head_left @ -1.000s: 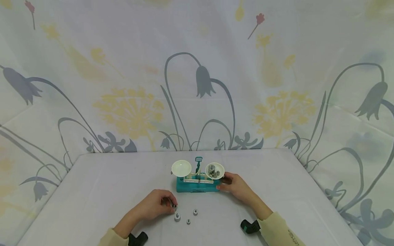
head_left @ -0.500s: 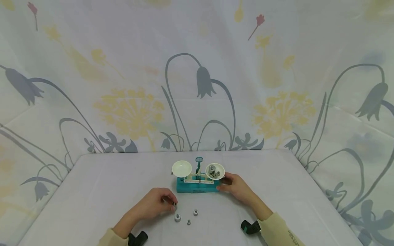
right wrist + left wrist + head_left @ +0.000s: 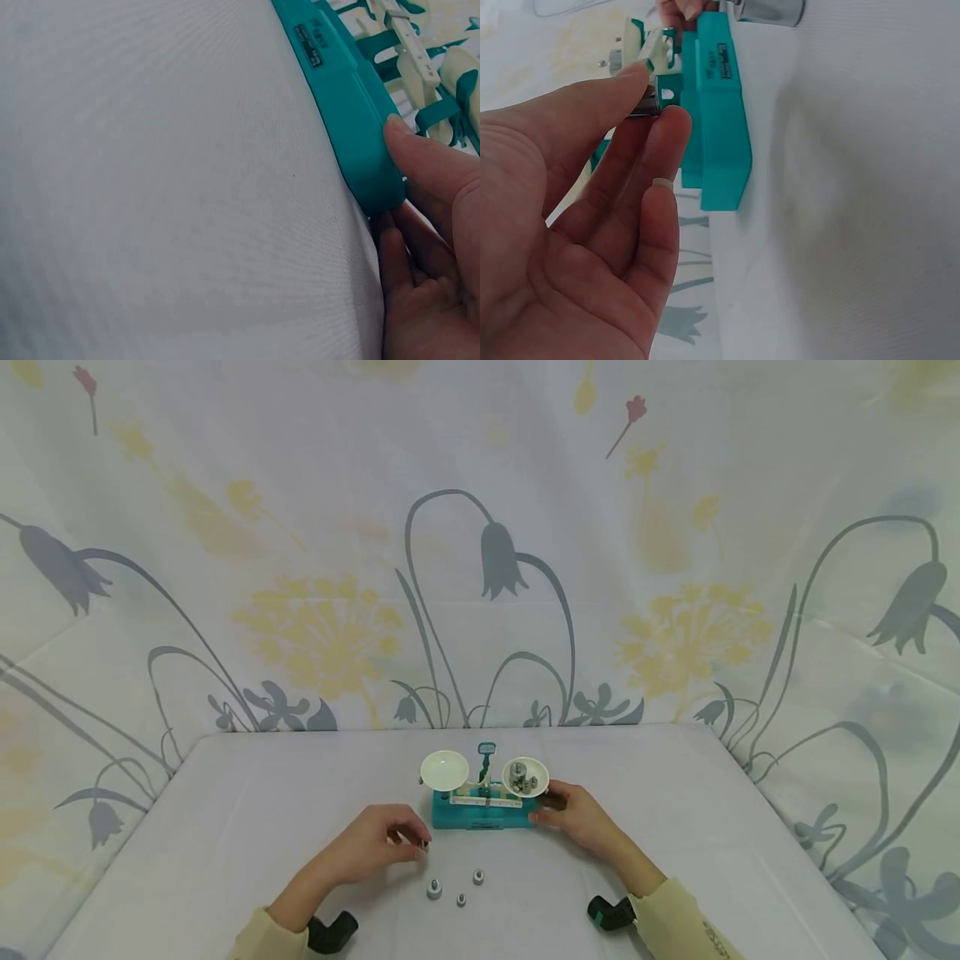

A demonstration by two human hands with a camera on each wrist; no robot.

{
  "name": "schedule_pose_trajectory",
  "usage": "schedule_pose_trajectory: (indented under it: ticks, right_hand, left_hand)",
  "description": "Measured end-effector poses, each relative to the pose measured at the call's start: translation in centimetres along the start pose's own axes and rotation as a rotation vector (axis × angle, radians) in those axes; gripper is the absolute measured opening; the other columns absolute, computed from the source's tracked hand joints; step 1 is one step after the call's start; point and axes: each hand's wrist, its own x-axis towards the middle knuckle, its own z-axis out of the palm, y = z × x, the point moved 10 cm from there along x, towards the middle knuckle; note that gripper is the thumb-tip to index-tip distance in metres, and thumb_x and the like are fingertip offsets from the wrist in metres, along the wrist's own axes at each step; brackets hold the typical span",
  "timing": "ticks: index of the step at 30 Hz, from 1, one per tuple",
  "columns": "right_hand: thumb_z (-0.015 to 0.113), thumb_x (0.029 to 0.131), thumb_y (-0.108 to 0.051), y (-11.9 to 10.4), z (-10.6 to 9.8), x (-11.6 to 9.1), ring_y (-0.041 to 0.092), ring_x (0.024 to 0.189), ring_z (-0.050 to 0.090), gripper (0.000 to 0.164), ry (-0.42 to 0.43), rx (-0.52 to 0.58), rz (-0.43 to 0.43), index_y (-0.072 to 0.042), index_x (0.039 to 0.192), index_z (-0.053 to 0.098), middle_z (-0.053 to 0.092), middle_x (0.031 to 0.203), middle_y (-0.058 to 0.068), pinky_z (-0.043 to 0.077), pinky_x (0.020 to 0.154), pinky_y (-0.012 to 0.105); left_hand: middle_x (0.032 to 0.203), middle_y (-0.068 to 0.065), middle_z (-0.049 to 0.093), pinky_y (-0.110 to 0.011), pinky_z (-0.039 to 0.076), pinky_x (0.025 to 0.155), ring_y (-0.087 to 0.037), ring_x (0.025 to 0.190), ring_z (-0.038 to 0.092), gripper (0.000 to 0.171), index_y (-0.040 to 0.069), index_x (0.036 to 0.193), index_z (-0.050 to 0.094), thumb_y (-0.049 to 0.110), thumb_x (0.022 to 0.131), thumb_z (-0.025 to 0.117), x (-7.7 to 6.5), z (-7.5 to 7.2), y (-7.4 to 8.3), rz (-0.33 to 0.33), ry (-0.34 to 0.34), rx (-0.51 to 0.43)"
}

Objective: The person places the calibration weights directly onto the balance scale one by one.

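Note:
A teal balance scale with two white pans stands on the table. Its left pan holds nothing, while several metal weights sit in the right pan. My left hand pinches a small metal weight between thumb and fingertips, just in front of the base's left end. Fingers partly cover that weight. At the other end, my right hand grips the base, its thumb on top and its fingers around the end.
Three loose weights stand on the white tabletop in front of the scale: a larger weight, a smaller weight and the smallest weight. Behind the table hangs a flowered cloth.
My left hand has lifted the small weight and moved it away from the loose weights, toward the scale. The right hand has stayed at the base.

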Motion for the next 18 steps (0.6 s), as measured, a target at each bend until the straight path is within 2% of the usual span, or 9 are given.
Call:
schedule_pose_trajectory:
  ticks: [11,18]
  right_hand:
    - [0.079,0.086,-0.018,0.0,-0.1,0.0,0.037,0.123,0.057,0.060,-0.003,-0.040,-0.013,0.008,0.134,0.055,0.060,0.132,0.021,0.047,0.101,0.037]
    - [0.080,0.085,-0.018,0.0,-0.1,-0.1,0.036,0.124,0.056,0.060,0.006,-0.014,0.009,0.005,0.135,0.056,0.060,0.133,0.019,0.044,0.103,0.044]
  left_hand:
    - [0.095,0.008,0.069,-0.028,0.053,0.078,-0.011,0.091,0.064,0.014,0.009,0.102,0.072,0.013,0.089,0.076,0.5,-1.3,1.4,0.037,0.021,0.012]
    - [0.095,0.008,0.069,-0.028,0.053,0.078,-0.012,0.090,0.064,0.014,0.011,0.102,0.073,0.015,0.090,0.076,1.1,-2.2,2.4,0.053,0.051,0.019]
